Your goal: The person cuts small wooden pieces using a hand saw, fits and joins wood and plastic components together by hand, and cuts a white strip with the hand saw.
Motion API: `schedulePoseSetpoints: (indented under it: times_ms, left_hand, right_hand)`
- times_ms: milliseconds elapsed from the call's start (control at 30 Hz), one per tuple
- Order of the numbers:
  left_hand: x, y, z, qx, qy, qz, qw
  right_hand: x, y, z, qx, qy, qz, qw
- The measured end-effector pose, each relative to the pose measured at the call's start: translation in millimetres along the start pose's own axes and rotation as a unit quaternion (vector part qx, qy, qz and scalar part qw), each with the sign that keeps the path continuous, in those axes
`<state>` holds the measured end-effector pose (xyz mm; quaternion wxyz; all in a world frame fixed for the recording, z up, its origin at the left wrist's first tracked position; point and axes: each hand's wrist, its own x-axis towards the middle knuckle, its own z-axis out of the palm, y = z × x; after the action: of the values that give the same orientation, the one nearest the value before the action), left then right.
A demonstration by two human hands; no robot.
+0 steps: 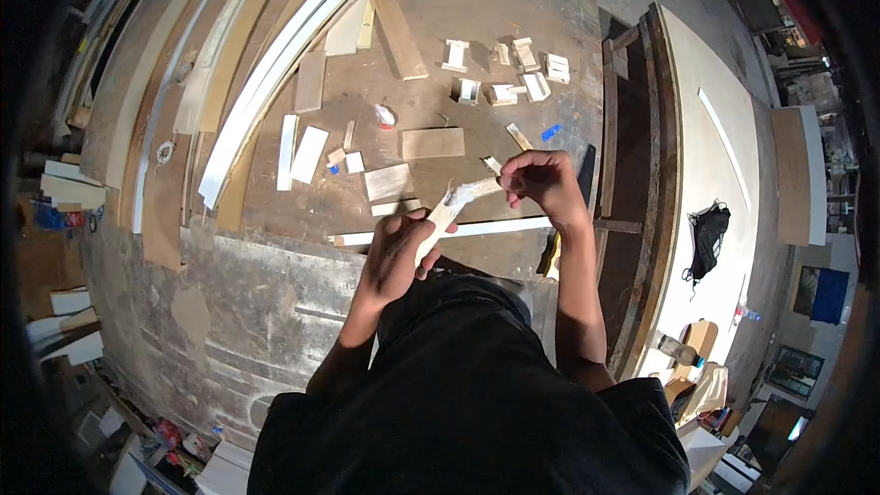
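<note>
My left hand is closed around a narrow strip of pale wood, held at a slant above the front of the workbench. A whitish smear covers the strip's far end. My right hand is pinched at the right of that end, with its fingertips around a small pale wood piece that meets the smear. Whether the two pieces are joined there, I cannot tell. Beneath my hands lies a long white-faced strip. Just beyond are flat wood offcuts.
Long boards lie along the bench's left side. Several small wooden assemblies stand at the back right. A yellow-and-black handle is by my right forearm. On the pale side table rest a black cloth item and a bottle.
</note>
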<state>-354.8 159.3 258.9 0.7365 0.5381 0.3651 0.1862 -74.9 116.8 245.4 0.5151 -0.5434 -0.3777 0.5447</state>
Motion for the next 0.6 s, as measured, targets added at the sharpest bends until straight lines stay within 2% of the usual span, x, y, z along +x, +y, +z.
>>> schedulePoseSetpoints:
  times_ms: [67,200,333,400,467,533,600]
  left_hand:
    - [0.2,-4.5,0.6,-0.007,0.017,0.001,1.000]
    - [0.3,-15.6,-3.5,-0.021,0.029,-0.019,0.999]
    - [1.5,-20.9,-13.3,-0.026,0.035,-0.018,0.999]
    - [1.7,-30.5,-13.8,-0.005,0.090,0.064,0.994]
    - [0.6,-34.1,-19.9,-0.001,0.086,0.044,0.995]
    - [4.1,-47.1,-22.7,0.063,0.062,0.128,0.988]
    - [4.7,-53.7,-30.0,0.056,0.055,0.132,0.988]
  right_hand:
    - [1.9,5.6,-7.4,-0.026,0.003,0.035,0.999]
    - [12.1,6.4,6.3,0.020,0.001,-0.009,1.000]
    - [17.2,20.4,5.5,-0.046,-0.041,0.043,0.997]
    - [15.1,24.1,-0.8,-0.055,-0.022,0.066,0.996]
    - [22.3,34.4,-6.9,-0.025,-0.020,0.049,0.998]
    - [33.5,26.5,15.0,-0.017,-0.023,0.046,0.999]
    - [38.6,27.4,20.8,-0.010,-0.021,0.035,0.999]
